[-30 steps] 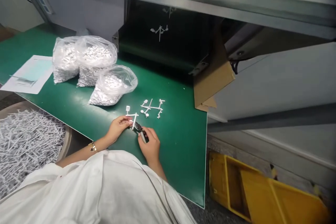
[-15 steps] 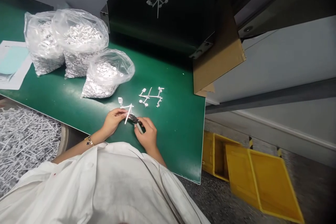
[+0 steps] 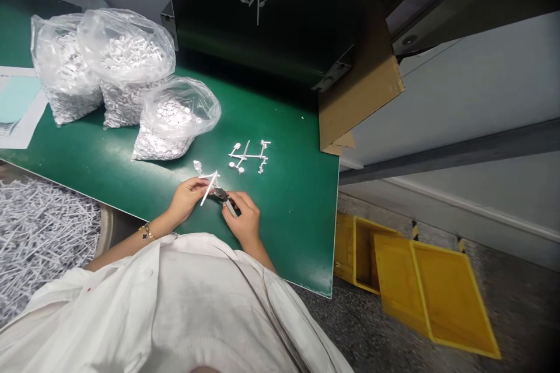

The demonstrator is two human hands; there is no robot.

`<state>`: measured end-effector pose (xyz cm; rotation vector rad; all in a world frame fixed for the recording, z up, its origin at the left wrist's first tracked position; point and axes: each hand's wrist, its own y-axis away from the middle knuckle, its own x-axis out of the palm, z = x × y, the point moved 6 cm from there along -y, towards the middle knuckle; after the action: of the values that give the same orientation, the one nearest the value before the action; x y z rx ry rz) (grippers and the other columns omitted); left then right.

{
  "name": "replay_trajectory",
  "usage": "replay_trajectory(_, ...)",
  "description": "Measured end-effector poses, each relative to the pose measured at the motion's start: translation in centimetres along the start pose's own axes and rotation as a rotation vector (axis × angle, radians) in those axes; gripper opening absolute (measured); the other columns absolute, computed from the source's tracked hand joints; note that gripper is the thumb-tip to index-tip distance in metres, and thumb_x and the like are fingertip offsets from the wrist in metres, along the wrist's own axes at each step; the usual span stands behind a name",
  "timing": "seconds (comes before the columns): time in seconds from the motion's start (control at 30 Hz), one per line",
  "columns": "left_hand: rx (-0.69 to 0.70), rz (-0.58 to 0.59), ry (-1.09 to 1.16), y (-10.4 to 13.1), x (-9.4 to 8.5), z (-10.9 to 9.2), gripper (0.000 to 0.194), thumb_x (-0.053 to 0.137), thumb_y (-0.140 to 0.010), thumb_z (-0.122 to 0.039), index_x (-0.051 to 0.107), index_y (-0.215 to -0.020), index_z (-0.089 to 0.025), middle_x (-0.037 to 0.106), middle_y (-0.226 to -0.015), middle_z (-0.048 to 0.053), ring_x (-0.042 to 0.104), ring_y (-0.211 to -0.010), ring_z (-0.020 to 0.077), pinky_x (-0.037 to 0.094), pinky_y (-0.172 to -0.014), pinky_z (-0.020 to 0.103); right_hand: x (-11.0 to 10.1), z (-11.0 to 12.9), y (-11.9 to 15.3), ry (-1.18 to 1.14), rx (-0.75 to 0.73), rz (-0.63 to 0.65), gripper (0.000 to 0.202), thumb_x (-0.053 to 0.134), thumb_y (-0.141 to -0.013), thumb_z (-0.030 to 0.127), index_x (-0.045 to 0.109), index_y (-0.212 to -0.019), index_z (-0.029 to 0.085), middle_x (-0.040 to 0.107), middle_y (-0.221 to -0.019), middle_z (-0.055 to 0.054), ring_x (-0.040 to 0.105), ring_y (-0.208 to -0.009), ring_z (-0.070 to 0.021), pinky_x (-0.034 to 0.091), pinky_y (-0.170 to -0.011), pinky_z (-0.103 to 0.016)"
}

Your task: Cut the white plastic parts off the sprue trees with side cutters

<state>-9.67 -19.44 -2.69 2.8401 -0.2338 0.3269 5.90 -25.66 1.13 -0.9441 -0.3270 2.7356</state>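
Observation:
My left hand (image 3: 187, 197) is closed on a white plastic sprue (image 3: 209, 189), a branched frame with small moulded parts at its ends. In my right hand (image 3: 243, 217) is a pair of nippers (image 3: 227, 201) with grey handles, fingers wrapped round them. The nippers' dark jaws are at the sprue, close to my left fingertips; whether they bite on it I cannot tell. Just beyond my hands a second white sprue (image 3: 247, 157) lies flat on the green table (image 3: 293, 215), with round and small parts on its branches.
Clear plastic bags (image 3: 164, 122) of small white parts stand at the back left. A large container (image 3: 44, 239) of white sticks is at lower left. A black box-like unit (image 3: 262, 41) and a cardboard sheet (image 3: 361, 93) stand behind. Yellow crates (image 3: 459, 297) lie on the floor right.
The held sprue has tilted slightly, its long stem's lower end swinging left. Both hands remain close together with the nippers at the sprue. The whole view has shifted a little.

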Motion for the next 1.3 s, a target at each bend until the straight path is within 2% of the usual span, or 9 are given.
replay_trajectory(0.3, -0.103, -0.004, -0.017, 0.5, 0.5, -0.9, 0.032, 0.079, -0.062, -0.035, 0.069, -0.083, -0.014, 0.069, -0.076, 0.002, 0.062, -0.066, 0.0130, 0.052, -0.071, 0.027, -0.1, 0.2, 0.2, 0.080, -0.010, -0.035, 0.025, 0.052, -0.075, 0.018, 0.068, -0.093, 0.023, 0.065, -0.084, -0.002, 0.061, -0.077, -0.0147, 0.049, -0.074, -0.025)
replay_trajectory(0.5, -0.222, -0.036, 0.101, 1.3, 0.5, -0.9, 0.034, 0.080, -0.062, -0.033, 0.066, -0.086, -0.013, 0.069, -0.075, 0.002, 0.066, -0.074, 0.0128, 0.053, -0.075, 0.026, -0.2, -0.2, 0.1, 0.054, 0.064, -0.045, 0.024, 0.052, -0.074, 0.019, 0.068, -0.091, 0.023, 0.064, -0.079, 0.000, 0.060, -0.071, -0.0127, 0.048, -0.069, -0.023)
replay_trajectory(0.73, -0.186, -0.050, 0.072, 1.8, 0.0, -1.5, 0.035, 0.080, -0.061, -0.035, 0.066, -0.085, -0.014, 0.068, -0.075, 0.002, 0.066, -0.075, 0.0131, 0.053, -0.077, 0.026, -0.3, -0.1, 0.0, 0.019, 0.049, -0.032, 0.022, 0.053, -0.074, 0.020, 0.067, -0.091, 0.022, 0.064, -0.080, 0.000, 0.059, -0.069, -0.0119, 0.047, -0.067, -0.022)
replay_trajectory(0.8, -0.079, -0.040, -0.043, 1.7, -0.2, -3.2, 0.030, 0.078, -0.065, -0.036, 0.066, -0.084, -0.015, 0.068, -0.079, 0.003, 0.065, -0.076, 0.0145, 0.053, -0.077, 0.029, -0.2, 0.0, 0.0, -0.002, 0.026, -0.021, 0.022, 0.053, -0.075, 0.020, 0.067, -0.092, 0.022, 0.063, -0.080, 0.000, 0.059, -0.070, -0.0124, 0.047, -0.068, -0.022)
replay_trajectory(0.9, 0.275, -0.054, -0.345, 1.1, -0.5, -8.5, 0.020, 0.071, -0.073, -0.036, 0.068, -0.081, -0.018, 0.067, -0.087, 0.005, 0.063, -0.082, 0.0163, 0.052, -0.078, 0.031, 0.0, 0.0, 0.0, -0.020, -0.011, -0.012, 0.024, 0.052, -0.074, 0.020, 0.066, -0.094, 0.022, 0.062, -0.081, -0.001, 0.059, -0.073, -0.0131, 0.048, -0.069, -0.023)
replay_trajectory(1.0, 0.678, -0.185, -0.677, 0.3, -0.9, -15.3, 0.016, 0.065, -0.080, -0.035, 0.068, -0.082, -0.019, 0.065, -0.089, 0.004, 0.060, -0.088, 0.0169, 0.049, -0.082, 0.031, 0.2, 0.0, -0.1, -0.026, -0.029, 0.000, 0.025, 0.053, -0.074, 0.019, 0.065, -0.095, 0.022, 0.063, -0.084, -0.001, 0.059, -0.075, -0.0136, 0.048, -0.069, -0.023)
replay_trajectory(1.1, 0.873, -0.350, -0.952, -1.2, -1.4, -20.0, 0.021, 0.058, -0.086, -0.036, 0.068, -0.094, -0.020, 0.063, -0.095, 0.006, 0.056, -0.094, 0.0188, 0.047, -0.084, 0.032, 0.2, 0.0, -0.1, -0.033, -0.032, 0.006, 0.025, 0.053, -0.074, 0.020, 0.065, -0.095, 0.023, 0.064, -0.085, -0.002, 0.059, -0.076, -0.0141, 0.048, -0.069, -0.023)
replay_trajectory(1.2, 0.946, -0.444, -1.165, -2.2, -1.1, -21.4, 0.028, 0.055, -0.088, -0.035, 0.064, -0.110, -0.020, 0.060, -0.107, 0.010, 0.051, -0.105, 0.0233, 0.041, -0.093, 0.038, -0.1, 0.2, -0.2, -0.052, -0.036, -0.013, 0.023, 0.053, -0.074, 0.020, 0.065, -0.094, 0.022, 0.063, -0.084, -0.002, 0.059, -0.075, -0.0140, 0.048, -0.069, -0.023)
replay_trajectory(1.3, 0.994, -0.366, -1.274, -2.0, 0.6, -19.1, 0.031, 0.051, -0.090, -0.033, 0.062, -0.115, -0.019, 0.057, -0.106, 0.011, 0.052, -0.103, 0.0238, 0.040, -0.092, 0.038, -0.6, 0.4, -0.3, -0.092, -0.039, -0.049, 0.021, 0.052, -0.074, 0.020, 0.064, -0.092, 0.021, 0.062, -0.084, -0.002, 0.059, -0.074, -0.0137, 0.048, -0.070, -0.024)
